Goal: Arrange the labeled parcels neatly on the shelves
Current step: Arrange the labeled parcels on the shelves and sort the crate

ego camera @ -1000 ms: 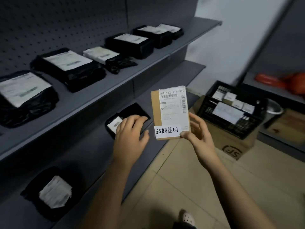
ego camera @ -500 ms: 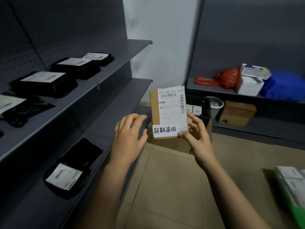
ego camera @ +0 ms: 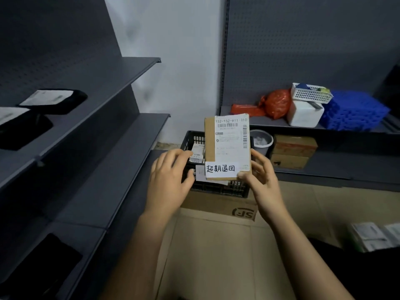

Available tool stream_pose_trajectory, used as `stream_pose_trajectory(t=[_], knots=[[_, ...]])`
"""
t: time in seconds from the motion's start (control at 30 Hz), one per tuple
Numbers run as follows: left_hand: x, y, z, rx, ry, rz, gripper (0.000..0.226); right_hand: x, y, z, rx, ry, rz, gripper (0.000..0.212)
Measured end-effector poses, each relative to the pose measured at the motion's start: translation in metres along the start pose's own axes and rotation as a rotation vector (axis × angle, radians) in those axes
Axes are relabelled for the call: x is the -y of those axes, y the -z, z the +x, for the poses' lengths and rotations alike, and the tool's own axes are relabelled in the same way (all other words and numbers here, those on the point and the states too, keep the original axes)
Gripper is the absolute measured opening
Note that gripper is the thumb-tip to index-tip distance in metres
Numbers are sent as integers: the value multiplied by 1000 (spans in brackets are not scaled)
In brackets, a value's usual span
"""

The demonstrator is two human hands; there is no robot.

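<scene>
Right hand [ego camera: 263, 182] pinches cardboard parcel [ego camera: 227, 146] upright at frame center, label facing camera, likely for reading. Left hand [ego camera: 167, 182] hovers beside it, grip relaxed, empty. Shelves [ego camera: 121, 161] at left.

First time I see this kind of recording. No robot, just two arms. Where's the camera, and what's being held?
There is no machine: a person wears a camera on the head, looking forward and down, so the arms are their own. The right hand pinches a flat cardboard parcel by its lower right corner, label facing the camera. The left hand hovers open beside it, not touching. Grey shelves on the left carry black labeled parcels. Behind the hands a black crate sits on a cardboard box.
</scene>
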State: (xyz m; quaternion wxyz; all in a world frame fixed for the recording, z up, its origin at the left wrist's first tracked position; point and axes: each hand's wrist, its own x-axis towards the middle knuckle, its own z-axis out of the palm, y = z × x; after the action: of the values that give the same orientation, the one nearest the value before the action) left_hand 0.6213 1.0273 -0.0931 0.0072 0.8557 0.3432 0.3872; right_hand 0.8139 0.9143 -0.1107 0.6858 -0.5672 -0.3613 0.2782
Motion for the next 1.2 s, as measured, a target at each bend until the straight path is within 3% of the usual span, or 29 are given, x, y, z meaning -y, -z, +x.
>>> stream_pose_trajectory(t=[0.57,0.87,1.2], knots=[[176,-183,237,173,-90,-104,38,-86,-48,260,-308,-146,24,58],[196,-291,306,303,-135,-157,38,-131,-24,359,-359,-259,27,56],[188,-437,361,433,-80,-162,40,-221,42,484,-287,-454,20,54]])
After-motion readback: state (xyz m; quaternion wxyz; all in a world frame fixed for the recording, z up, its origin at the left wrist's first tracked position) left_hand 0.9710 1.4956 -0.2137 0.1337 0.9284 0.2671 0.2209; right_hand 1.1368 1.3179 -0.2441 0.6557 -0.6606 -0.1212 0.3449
